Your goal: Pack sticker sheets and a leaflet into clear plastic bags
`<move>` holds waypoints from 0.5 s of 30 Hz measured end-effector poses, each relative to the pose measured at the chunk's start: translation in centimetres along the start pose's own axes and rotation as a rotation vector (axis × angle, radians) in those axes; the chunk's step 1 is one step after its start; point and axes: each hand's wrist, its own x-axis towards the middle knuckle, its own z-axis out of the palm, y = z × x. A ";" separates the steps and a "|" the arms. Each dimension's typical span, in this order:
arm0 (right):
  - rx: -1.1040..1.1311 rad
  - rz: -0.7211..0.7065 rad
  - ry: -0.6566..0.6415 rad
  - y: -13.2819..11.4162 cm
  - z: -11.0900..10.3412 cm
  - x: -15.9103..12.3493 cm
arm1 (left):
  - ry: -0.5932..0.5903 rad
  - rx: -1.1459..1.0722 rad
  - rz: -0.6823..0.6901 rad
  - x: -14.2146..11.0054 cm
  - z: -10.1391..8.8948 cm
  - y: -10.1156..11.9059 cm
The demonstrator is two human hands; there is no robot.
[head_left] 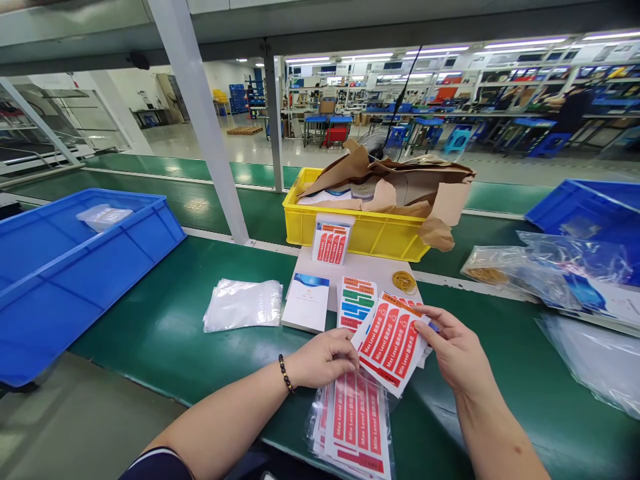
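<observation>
My right hand [453, 343] pinches a small stack of white sticker sheets [393, 340] with red bands, printed Max Level and Min Level, by its upper right corner. My left hand [325, 360], with a beaded bracelet, has its fingers curled at the lower left edge of the same stack. Below it, a pile of bagged red sticker sheets [357, 427] lies at the table's near edge. Behind my hands are sheets with coloured stickers [356, 297] and a white booklet stack [306, 303]. Clear plastic bags [244, 305] lie farther left.
A yellow crate [350, 233] with brown paper stands behind, a bagged sticker pack [331, 241] leaning on it. Rubber bands [404, 282] lie nearby. Blue bins stand left [100, 267] and right [590, 207]. More plastic bags [595, 360] lie right; a white post [200, 120] rises left.
</observation>
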 end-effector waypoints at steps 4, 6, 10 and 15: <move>-0.031 0.040 -0.056 0.2 0.3 -0.1 | 0.017 0.000 0.013 0.0 0.1 0.3; -0.046 0.031 -0.040 0.3 0.4 -0.2 | 0.032 -0.011 0.005 0.0 0.1 0.3; -0.057 -0.016 0.006 0.1 -0.1 -0.1 | 0.031 -0.050 0.000 0.0 0.0 0.1; -0.131 -0.017 -0.070 -0.4 0.2 -0.5 | -0.038 -0.110 -0.047 -0.1 0.2 -0.5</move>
